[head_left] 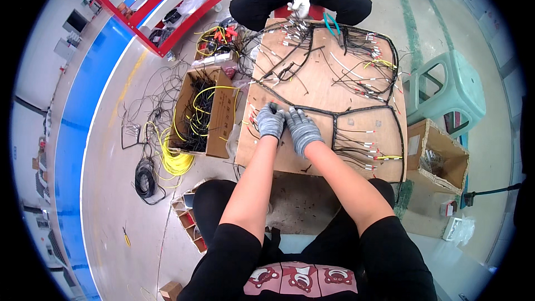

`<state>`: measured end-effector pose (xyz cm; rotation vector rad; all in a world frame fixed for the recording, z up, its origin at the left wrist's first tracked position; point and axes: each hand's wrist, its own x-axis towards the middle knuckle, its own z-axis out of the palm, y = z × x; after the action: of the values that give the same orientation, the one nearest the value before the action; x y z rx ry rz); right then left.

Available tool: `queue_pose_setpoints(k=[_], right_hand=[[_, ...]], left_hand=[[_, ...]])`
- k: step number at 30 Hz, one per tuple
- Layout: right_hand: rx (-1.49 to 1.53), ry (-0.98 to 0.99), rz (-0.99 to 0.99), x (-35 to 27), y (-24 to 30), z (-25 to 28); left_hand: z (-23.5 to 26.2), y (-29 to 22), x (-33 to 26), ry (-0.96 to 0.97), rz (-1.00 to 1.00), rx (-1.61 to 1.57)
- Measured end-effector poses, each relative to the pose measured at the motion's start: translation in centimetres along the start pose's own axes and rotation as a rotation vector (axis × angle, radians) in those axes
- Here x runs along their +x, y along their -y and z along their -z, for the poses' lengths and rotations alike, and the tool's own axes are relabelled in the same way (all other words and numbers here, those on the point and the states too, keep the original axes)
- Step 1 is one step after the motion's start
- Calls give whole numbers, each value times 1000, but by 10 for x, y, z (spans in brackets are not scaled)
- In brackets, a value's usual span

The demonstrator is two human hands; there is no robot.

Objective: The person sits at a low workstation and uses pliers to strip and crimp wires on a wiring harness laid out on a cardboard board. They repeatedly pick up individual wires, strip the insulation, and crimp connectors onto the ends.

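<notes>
1. Nearest the camera, both forearms reach forward from the person's lap. The left hand in a grey knitted glove [271, 121] and the right hand in a grey knitted glove [301, 128] sit side by side, touching, curled down over the black taped wire harness [334, 112] at the near left part of the flat brown plywood board [312, 86]. The fingers look pressed together around the bundle, though what exactly they pinch is hidden under the gloves.

2. The harness lies spread flat on the board in a branching outline, probably so each branch keeps its route. Short wire ends with white sleeves and red tips [370, 147] fan out from the branches on the right.

3. Left of the board, an open brown cardboard box [218, 112] holds loose black and yellow wires, near the left hand. A coil of yellow wire [174, 159] and a coil of black cable [145, 178] lie on the floor beside it.

4. Right of the board stands a smaller open cardboard box [440, 153], and behind it a pale green plastic stool [454, 86].

5. At the far edge, another person's white-gloved hand [301, 1] works the harness ends.

6. Farthest left, a red metal trolley [159, 5] carries white flat packages and clear bags.
</notes>
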<state>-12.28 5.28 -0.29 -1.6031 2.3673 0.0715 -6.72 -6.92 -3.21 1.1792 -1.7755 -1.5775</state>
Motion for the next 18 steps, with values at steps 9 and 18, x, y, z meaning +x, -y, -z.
queue_pose_setpoints(k=[9, 18], right_hand=[[-14, -5, -3, -5, 0, 1], [-19, -26, 0, -2, 1, -3]], left_hand=[[31, -27, -5, -9, 134, -426], [53, -44, 5, -4, 169, -544]])
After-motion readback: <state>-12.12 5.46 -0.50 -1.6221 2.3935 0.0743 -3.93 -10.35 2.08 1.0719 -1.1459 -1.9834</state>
